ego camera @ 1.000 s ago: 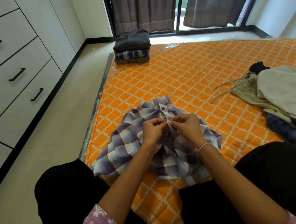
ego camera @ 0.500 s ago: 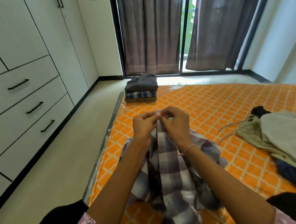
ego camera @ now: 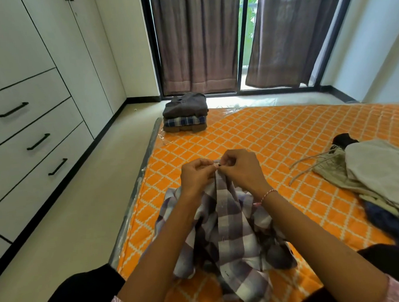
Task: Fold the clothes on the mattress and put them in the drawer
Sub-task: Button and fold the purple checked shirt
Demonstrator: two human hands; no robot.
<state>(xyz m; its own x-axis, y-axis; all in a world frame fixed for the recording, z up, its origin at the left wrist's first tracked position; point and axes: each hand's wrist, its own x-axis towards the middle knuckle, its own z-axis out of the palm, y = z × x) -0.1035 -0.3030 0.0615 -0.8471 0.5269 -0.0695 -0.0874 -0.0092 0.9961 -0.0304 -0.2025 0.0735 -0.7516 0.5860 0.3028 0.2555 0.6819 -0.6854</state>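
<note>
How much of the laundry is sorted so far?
Done: a folded stack of three garments sits at the mattress corner. In hand: the left hand and right hand pinch the top of a plaid shirt. Left: the unfolded pile on the right, and the drawers are all closed.

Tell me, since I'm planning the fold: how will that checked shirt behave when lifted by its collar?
Probably floppy: the checked shirt hangs in loose creases below both hands pinching its top edge. It looks thin and light. It should drape rather than slide on the mattress.
</note>
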